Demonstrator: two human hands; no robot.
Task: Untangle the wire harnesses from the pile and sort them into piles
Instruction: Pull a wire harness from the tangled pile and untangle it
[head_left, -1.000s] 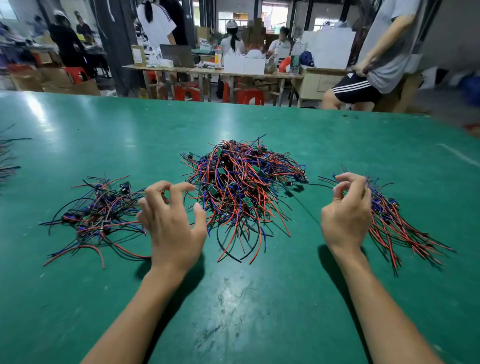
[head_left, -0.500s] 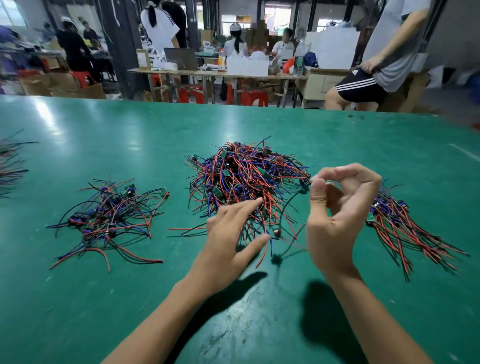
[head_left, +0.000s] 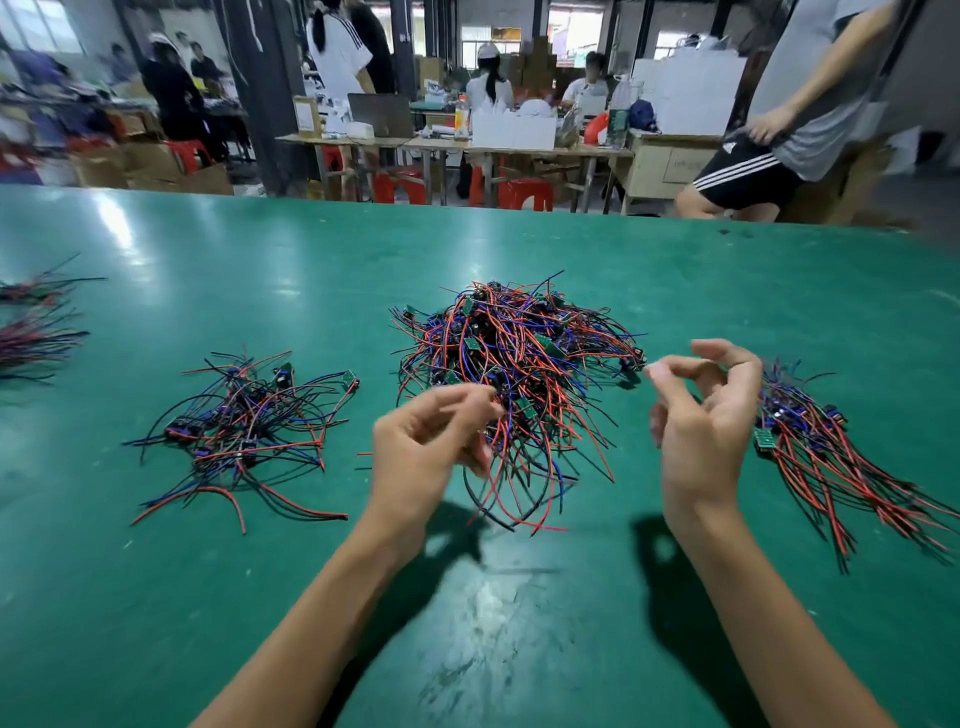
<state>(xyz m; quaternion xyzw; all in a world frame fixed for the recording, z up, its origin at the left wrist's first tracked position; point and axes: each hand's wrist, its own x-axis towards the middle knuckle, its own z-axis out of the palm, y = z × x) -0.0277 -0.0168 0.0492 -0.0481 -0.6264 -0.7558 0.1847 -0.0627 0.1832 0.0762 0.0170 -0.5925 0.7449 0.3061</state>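
Observation:
The tangled main pile of red, blue and black wire harnesses (head_left: 514, 364) lies mid-table. My left hand (head_left: 431, 447) hovers at its near edge, thumb and fingertips brought together on wires there. To the pile's right, my right hand (head_left: 701, 421) is raised with curled fingers, its fingertip close to a black connector (head_left: 631, 364). Motion blur hides whether it holds a wire. A sorted pile (head_left: 244, 421) lies to the left, and another sorted pile (head_left: 831, 457) lies right of my right hand.
The green table (head_left: 208, 597) stretches wide. More wire bundles (head_left: 36, 332) lie at its far left edge. A person in black shorts (head_left: 753, 171) stands beyond the far right edge. Behind are workbenches, red stools and other workers.
My left hand moved from beside the left pile to the main pile's near edge. My right hand left the right pile and rose beside the main pile. The camera tilted up slightly.

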